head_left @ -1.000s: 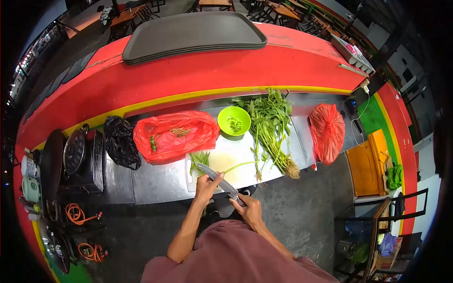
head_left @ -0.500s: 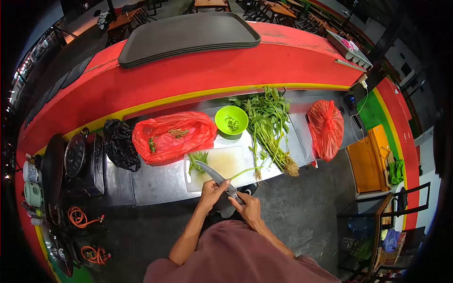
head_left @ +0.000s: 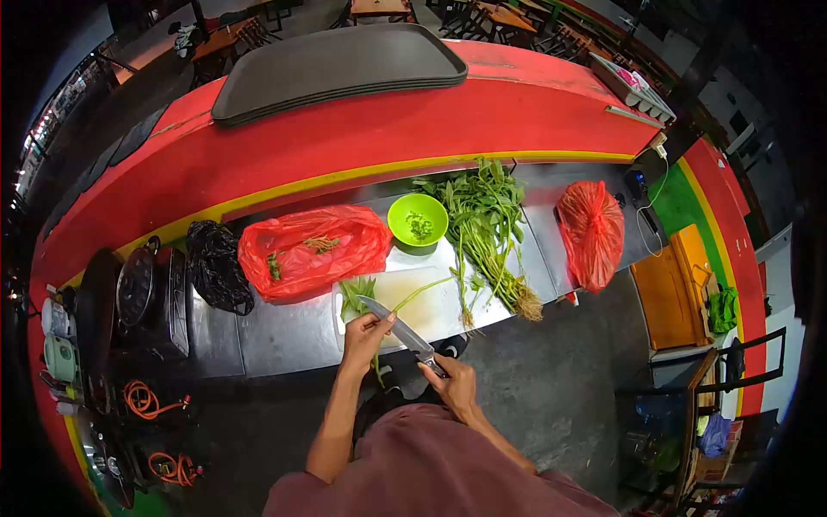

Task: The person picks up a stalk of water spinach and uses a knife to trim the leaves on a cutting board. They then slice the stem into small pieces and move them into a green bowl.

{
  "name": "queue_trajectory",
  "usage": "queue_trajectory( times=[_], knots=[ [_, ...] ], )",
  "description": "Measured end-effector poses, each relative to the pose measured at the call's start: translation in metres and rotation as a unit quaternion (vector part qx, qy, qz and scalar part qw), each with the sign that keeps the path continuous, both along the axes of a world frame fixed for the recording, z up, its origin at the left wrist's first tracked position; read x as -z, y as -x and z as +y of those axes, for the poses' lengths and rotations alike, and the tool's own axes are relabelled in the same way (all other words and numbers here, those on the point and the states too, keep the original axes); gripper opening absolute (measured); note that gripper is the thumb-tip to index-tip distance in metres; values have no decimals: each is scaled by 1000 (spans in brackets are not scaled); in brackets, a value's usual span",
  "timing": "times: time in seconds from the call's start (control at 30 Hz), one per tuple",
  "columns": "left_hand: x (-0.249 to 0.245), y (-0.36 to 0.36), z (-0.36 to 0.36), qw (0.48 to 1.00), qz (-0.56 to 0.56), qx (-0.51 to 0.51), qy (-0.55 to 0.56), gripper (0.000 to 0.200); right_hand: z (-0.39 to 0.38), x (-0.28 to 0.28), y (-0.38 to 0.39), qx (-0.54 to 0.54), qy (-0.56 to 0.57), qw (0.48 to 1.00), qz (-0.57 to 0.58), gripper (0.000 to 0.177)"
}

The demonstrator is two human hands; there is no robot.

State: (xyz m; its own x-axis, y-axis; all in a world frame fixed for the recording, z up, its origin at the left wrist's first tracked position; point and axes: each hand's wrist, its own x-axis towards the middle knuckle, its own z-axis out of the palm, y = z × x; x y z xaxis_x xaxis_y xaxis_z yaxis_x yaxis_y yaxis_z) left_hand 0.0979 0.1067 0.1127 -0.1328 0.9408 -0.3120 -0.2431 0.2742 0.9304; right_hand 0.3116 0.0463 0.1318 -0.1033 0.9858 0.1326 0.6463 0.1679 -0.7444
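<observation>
My right hand (head_left: 451,379) is wrapped round the handle of a kitchen knife (head_left: 403,334), its blade pointing up and left over the cutting board's near edge. My left hand (head_left: 367,339) pinches a long green vegetable stem (head_left: 424,293) close beside the blade. One end of the stem reaches right across the white cutting board (head_left: 424,320); greenery also hangs below my left hand. Cut leaves (head_left: 355,295) lie on the board's left side. Behind the board stands a lime green bowl (head_left: 399,226) with chopped green pieces inside.
A pile of leafy greens with roots (head_left: 491,220) lies right of the bowl. An open red plastic bag (head_left: 301,274) is on the left, beside a black bag (head_left: 217,263). A tied red bag (head_left: 591,233) sits at right. Trays (head_left: 345,69) rest on the red ledge.
My left hand has shifted left and up slightly, and the stem has swung to a steeper angle, with greenery now hanging below the hand. The knife stays in my right hand.
</observation>
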Motion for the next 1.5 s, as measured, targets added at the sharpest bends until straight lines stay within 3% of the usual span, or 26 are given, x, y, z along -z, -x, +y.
queue_trajectory(
  times=[0.23,0.53,0.63,0.77,0.9,1.13,1.3,1.43,1.5],
  knots=[
    [1,-3,-2,997,-82,4,2,23,0,3,-2,-2,-12,1000,10,33],
    [3,-19,-3,998,-63,9,6,28,6,9,1,14,-16,999,35,32],
    [5,-30,-8,993,-108,24,38,24,12,4,4,21,-40,999,31,32],
    [2,-29,-2,993,-113,10,16,22,13,-3,5,15,24,1000,1,33],
    [-2,-23,6,998,-40,33,31,25,18,-4,11,6,-21,1000,21,32],
    [-7,-4,11,998,-61,-2,21,24,17,-6,15,9,31,999,35,36],
    [-3,5,12,996,-78,-40,12,25,15,-7,16,4,-14,1000,28,33],
    [-7,5,4,997,-57,-7,60,24,13,2,12,0,37,998,44,33],
    [-1,0,0,997,-53,6,48,24,12,7,13,-3,8,999,32,33]
  ],
)
